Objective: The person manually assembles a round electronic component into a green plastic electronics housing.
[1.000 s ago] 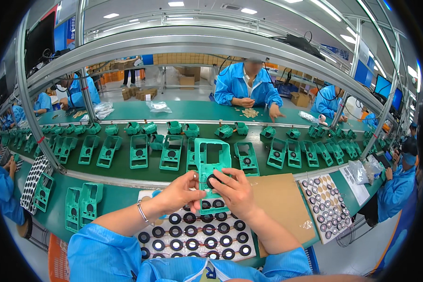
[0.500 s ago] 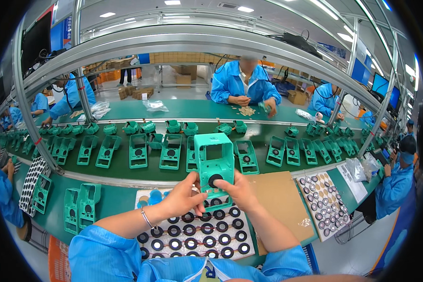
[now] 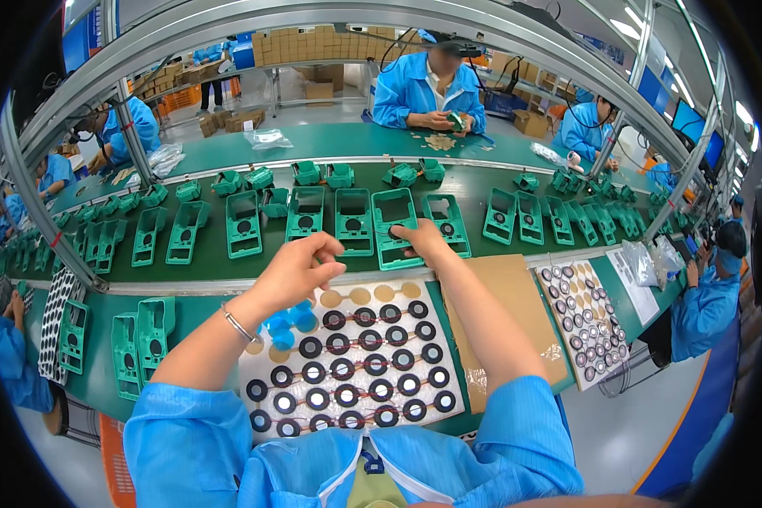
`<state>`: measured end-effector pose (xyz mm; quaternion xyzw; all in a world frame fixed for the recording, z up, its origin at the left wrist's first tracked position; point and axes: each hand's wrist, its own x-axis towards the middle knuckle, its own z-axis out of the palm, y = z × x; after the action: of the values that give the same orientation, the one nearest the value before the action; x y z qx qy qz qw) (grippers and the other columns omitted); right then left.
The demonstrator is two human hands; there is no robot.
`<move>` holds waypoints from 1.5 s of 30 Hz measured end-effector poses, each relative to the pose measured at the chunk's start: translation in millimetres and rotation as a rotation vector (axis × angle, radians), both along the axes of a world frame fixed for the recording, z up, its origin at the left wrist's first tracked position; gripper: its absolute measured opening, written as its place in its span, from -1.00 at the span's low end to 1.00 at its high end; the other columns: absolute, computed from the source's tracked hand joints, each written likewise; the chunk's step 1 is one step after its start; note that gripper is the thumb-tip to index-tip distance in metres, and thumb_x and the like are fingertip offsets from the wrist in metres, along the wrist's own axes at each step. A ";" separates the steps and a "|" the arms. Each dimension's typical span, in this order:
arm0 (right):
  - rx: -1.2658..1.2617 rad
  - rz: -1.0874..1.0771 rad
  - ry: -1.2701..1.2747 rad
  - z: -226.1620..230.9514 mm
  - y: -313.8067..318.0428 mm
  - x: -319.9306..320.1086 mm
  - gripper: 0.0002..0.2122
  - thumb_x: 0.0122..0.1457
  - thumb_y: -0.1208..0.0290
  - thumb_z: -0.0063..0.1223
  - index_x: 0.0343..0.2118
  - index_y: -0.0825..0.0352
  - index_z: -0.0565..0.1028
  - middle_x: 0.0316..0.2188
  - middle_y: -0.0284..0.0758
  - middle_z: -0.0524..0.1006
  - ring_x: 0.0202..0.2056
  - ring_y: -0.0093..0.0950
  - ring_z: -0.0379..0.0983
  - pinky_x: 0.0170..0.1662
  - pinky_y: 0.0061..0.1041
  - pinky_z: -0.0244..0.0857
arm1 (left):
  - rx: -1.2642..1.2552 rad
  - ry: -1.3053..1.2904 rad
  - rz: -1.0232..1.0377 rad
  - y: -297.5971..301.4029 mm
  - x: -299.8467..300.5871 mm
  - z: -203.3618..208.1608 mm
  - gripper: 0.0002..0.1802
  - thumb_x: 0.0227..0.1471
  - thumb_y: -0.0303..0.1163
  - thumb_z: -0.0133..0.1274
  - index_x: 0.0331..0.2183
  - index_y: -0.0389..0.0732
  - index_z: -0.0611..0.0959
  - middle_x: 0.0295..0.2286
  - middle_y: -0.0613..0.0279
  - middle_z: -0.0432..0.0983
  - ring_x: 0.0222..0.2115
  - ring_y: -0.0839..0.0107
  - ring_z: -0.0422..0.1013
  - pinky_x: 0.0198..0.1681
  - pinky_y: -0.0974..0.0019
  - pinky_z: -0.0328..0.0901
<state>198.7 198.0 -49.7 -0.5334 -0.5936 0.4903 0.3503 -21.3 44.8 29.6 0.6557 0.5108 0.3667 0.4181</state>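
Over the smooth belt (image 3: 474, 188), my right hand (image 3: 423, 240) pinches a boxy, hollow green housing (image 3: 383, 222); my left hand (image 3: 300, 266) hovers, fingers half-curled, thumb apart.

The left hand (image 3: 300, 264) hovers above the counter's (image 3: 195, 306) far edge, fingers loosely bent; the right arm (image 3: 487, 317) extends farther, its right hand (image 3: 421, 240) gripping thumb-inward.

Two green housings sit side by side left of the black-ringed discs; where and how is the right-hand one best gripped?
Probably by the right side wall of the right-hand green housing, pinched across its rim, coming from above and the right. The hollow frame leaves an edge to pinch there, while the neighbouring housing crowds its left side.
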 end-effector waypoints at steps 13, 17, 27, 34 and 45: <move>0.476 0.486 -0.507 45.4 -87.6 0.0 -0.80 -0.07 0.36 0.12 -0.38 0.34 0.50 -0.44 -0.22 0.49 -0.30 -0.28 0.38 -0.19 -0.38 0.25 | 0.684 0.912 -0.344 -9.4 10.0 -58.5 -0.83 -0.22 -0.41 0.09 -0.46 -0.23 0.55 -0.48 0.21 0.37 -0.36 0.25 0.29 -0.26 0.29 0.25; 0.645 0.709 -0.622 41.6 -125.8 4.3 -0.84 -0.04 0.38 0.07 -0.41 0.33 0.51 -0.43 -0.23 0.49 -0.28 -0.25 0.36 -0.17 -0.35 0.23 | 0.700 0.942 -0.282 -25.5 5.3 -53.3 -0.88 -0.27 -0.42 0.05 -0.55 -0.25 0.54 -0.53 0.20 0.40 -0.42 0.25 0.33 -0.29 0.30 0.27; 0.750 0.662 -0.532 39.4 -128.2 -19.8 -0.82 -0.02 0.38 0.05 -0.37 0.34 0.49 -0.40 -0.25 0.49 -0.28 -0.27 0.36 -0.19 -0.36 0.24 | 0.848 1.150 -0.171 -39.7 2.1 -60.3 -0.90 -0.32 -0.47 0.00 -0.58 -0.26 0.51 -0.55 0.21 0.38 -0.45 0.28 0.31 -0.36 0.29 0.25; 0.621 0.627 -0.390 35.3 -131.3 -14.6 -0.79 -0.07 0.42 0.12 -0.32 0.34 0.49 -0.39 -0.25 0.48 -0.32 -0.30 0.38 -0.27 -0.42 0.28 | 0.880 0.962 -0.194 -33.5 2.1 -36.4 -0.87 -0.32 -0.46 0.05 -0.56 -0.25 0.50 -0.56 0.22 0.36 -0.45 0.29 0.29 -0.33 0.27 0.21; 0.564 0.748 -0.229 37.9 -127.7 -6.6 -0.71 -0.10 0.37 0.16 -0.28 0.32 0.47 -0.35 -0.24 0.46 -0.27 -0.27 0.37 -0.20 -0.40 0.27 | 0.465 0.555 -0.266 -17.1 13.8 -17.8 -0.91 -0.32 -0.48 0.09 -0.59 -0.24 0.52 -0.60 0.20 0.43 -0.52 0.29 0.38 -0.41 0.29 0.29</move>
<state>192.0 70.3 -11.8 -0.2180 -0.8893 0.3406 0.2135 -7.5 27.6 11.7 0.8679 0.4181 0.2237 0.1481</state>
